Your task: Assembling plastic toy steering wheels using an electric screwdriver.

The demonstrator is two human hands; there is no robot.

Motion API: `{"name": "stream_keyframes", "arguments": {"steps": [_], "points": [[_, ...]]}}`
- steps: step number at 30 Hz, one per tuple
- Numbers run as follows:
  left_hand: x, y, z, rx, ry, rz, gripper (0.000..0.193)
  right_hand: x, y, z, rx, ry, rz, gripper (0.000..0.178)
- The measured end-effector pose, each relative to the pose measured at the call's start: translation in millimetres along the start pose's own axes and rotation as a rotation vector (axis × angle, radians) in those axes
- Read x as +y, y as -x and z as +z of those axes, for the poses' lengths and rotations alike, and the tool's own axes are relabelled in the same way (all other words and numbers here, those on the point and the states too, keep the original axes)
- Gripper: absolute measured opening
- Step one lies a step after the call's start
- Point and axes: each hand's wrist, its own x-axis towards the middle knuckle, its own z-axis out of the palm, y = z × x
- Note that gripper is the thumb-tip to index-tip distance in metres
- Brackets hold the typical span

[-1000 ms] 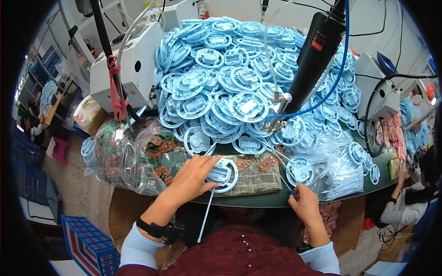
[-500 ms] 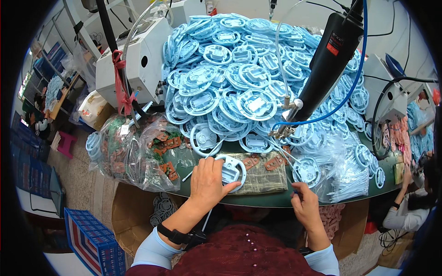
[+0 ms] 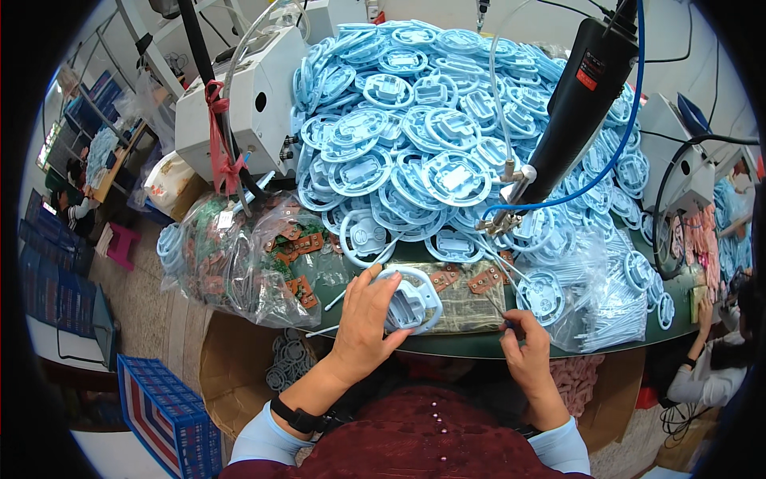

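Observation:
My left hand (image 3: 365, 323) is closed on the edge of a light-blue round plastic housing (image 3: 411, 302), tilted up, its raised central recess showing. A pale thin stick (image 3: 322, 331) juts out left of that hand. My right hand (image 3: 525, 345) is pinched round a thin pointed tool (image 3: 494, 303), whose tip is near a small brown circuit board (image 3: 485, 279). Another brown board (image 3: 444, 277) lies beside it on a worn, tape-covered pad (image 3: 463, 307). Another round housing (image 3: 541, 296) rests right of the pad, a stick across its edge.
A large heap of light-blue housings (image 3: 456, 180) covers the table's back. A plastic bag of circuit boards (image 3: 239, 259) stands left, a bundle of pale sticks (image 3: 613, 307) right. A black cylindrical tool (image 3: 570, 112) with a blue hose hangs overhead. A co-worker's arm (image 3: 699, 335) shows far right.
My left hand has tilted the housing up, turning its recess more to the side. The right hand has shifted slightly, and its thin tool now shows against the pad. The whole view has shifted slightly.

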Motion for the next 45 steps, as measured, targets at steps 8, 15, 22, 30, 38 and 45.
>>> {"name": "stream_keyframes", "arguments": {"steps": [8,15,22,30,38,45], "points": [[1,-3,-7,-0.052,0.105,-0.241,0.084,5,3,3,0.0,-0.061,0.057,0.024],[5,-2,-10,-0.048,0.088,-0.261,0.073,5,7,3,-0.021,-0.066,0.056,0.024],[27,-9,-112,0.68,0.554,-0.414,0.078,16,3,-3,0.17,-0.153,0.101,0.024],[29,-17,-107,-0.011,0.098,-0.091,0.079,19,-16,16,-0.033,0.389,-0.239,0.032],[11,-15,-32,-0.44,0.125,-0.016,0.073,3,-46,25,0.065,0.286,-0.448,0.025],[0,-29,3,-0.463,0.133,0.034,0.073,5,-39,15,0.061,0.3,-0.222,0.016]]}}
